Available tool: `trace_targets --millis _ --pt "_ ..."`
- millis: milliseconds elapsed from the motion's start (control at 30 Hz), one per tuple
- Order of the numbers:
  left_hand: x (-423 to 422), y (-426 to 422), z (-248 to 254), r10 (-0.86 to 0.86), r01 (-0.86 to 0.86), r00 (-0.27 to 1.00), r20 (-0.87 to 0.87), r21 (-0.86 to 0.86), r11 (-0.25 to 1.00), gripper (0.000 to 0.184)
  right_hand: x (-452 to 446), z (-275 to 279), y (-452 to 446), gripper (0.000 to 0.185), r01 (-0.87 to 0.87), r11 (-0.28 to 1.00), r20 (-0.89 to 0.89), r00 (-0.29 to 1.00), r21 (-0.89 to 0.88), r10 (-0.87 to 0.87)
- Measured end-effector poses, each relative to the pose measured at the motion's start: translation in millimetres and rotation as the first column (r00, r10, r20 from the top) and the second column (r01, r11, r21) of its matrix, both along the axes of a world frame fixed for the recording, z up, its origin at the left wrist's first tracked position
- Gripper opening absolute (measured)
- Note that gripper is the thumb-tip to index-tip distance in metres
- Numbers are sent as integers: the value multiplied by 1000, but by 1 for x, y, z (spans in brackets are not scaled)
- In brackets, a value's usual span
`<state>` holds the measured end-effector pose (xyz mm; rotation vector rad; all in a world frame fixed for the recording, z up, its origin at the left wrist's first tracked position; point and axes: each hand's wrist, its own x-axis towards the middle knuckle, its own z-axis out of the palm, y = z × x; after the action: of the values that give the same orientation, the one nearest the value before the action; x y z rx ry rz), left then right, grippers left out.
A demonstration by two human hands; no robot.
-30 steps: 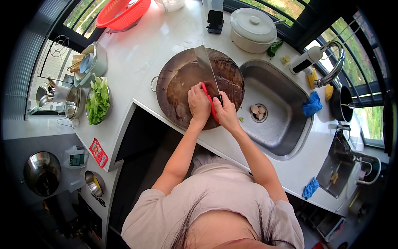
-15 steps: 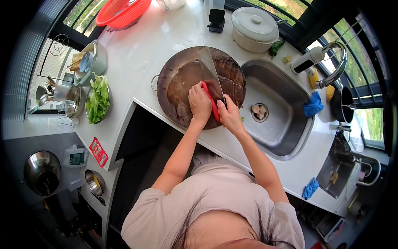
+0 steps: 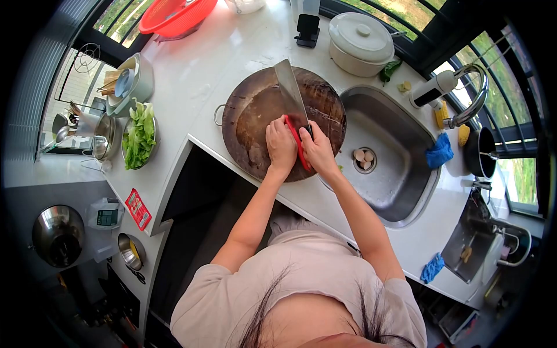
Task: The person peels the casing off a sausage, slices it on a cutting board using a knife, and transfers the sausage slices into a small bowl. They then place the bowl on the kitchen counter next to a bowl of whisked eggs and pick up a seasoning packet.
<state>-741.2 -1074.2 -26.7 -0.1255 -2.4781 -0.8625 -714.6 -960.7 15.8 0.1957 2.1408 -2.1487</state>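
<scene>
A round, dark wooden chopping board (image 3: pixel 249 133) lies on the counter beneath both hands. My right hand (image 3: pixel 319 152) is closed round the handle of a cleaver (image 3: pixel 291 87), whose broad metal blade points away from me over the board. My left hand (image 3: pixel 281 145) is closed at the side of a long, narrow red object (image 3: pixel 293 134), which runs slantwise between my hands. The blade's handle end is close to this red object; I cannot make out its kind or whether the two touch.
To the right is a steel sink (image 3: pixel 400 197) with pale pieces (image 3: pixel 364 156) at its drain. A white lidded pot (image 3: pixel 361 43) and black phone stand (image 3: pixel 307 30) stand behind the board. Left are a bowl of lettuce (image 3: pixel 139 136) and a red basket (image 3: pixel 174 17).
The cleaver has turned a little, its blade showing more of its broad face. My right hand has shifted slightly away from me. My left hand stays by the red object.
</scene>
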Motion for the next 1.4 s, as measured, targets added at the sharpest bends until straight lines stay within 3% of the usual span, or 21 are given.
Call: trace_targets --millis 200,533,567,600,633,733,900,1067,1167,1233,1267,1300,1400 --pt "1 1 0 4 -5 999 35 25 1000 22 -14 1 -5 24 -43 998 21 999 -46 44" --pt "2 1 2 0 -1 1000 26 34 999 23 -47 31 9 26 -148 974 212 960 -171 183" --pt "2 0 3 -4 4 1000 23 33 999 23 -50 34 14 28 -150 984 197 966 -95 167" --pt "2 0 3 -8 7 1000 6 38 999 23 -58 19 18 29 -87 978 -78 992 189 104" --pt "1 0 5 -5 3 999 31 59 998 24 -61 13 19 31 59 901 -356 928 430 109" --pt "-1 -1 11 -6 -9 993 120 122 992 28 -59 21 30 31 132 514 -287 928 847 236" --pt "-5 -9 31 9 -120 925 380 270 955 42 -58 -9 31 33 245 366 -370 871 898 324" --pt "0 -19 33 -270 -74 885 379 688 722 38 -54 -12 34 30 364 319 -471 794 875 385" --pt "13 -11 56 -347 -26 892 288 801 598 31 -41 3 36 29 463 517 -659 688 720 303" --pt "18 -3 73 -390 20 893 223 848 530 29 -21 11 38 29 127 871 -525 835 475 164" --pt "20 2 77 -417 42 887 196 867 497 30 -7 17 39 29 -19 964 -422 897 264 133" --pt "23 7 82 -446 63 878 171 884 463 31 10 28 36 29 -70 994 -265 960 78 88" --pt "33 23 98 -535 110 827 172 884 454 29 32 28 46 29 2 999 -243 970 -43 -13"
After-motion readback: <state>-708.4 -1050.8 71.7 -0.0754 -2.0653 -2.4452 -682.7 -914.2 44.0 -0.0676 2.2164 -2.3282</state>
